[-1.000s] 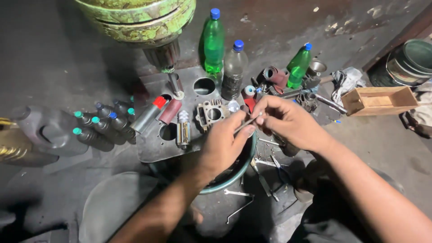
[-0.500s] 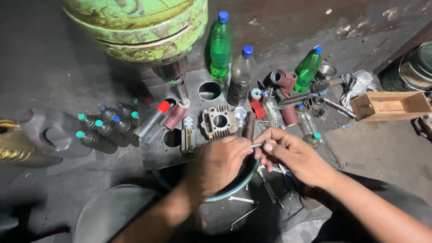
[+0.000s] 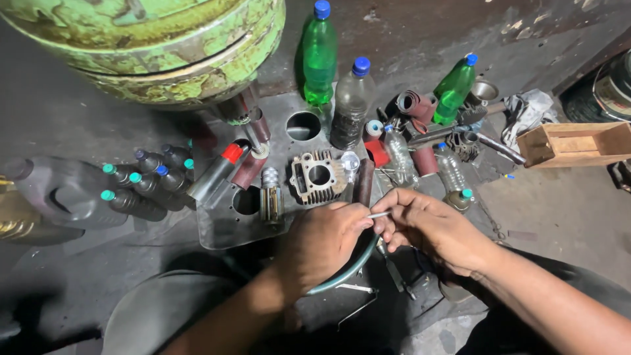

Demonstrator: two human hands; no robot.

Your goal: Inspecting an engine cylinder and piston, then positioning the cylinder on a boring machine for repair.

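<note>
Paint-chipped green drum (image 3: 151, 46) fills the upper left of the frame, hanging over a dark, oily floor (image 3: 59, 112). Below it lies a flat metal plate with round holes (image 3: 223, 227), and on that plate, near the centre, sits a finned engine cylinder block (image 3: 317, 176). Two green plastic bottles (image 3: 320, 56) and a clear one (image 3: 350, 105), all blue-capped, stand along the upper middle. A small wooden box (image 3: 570, 142) rests at the right edge. Dark oil bottles with teal caps (image 3: 135, 197) lie clustered at the left. In the lower centre the left hand (image 3: 322, 240) is curled closed over the rim of a green bowl (image 3: 355, 263), and the right hand (image 3: 427, 223) just beside it pinches a thin metal pin (image 3: 378, 214) between thumb and fingers, the pin's other end meeting the left hand's fingertips.
</note>
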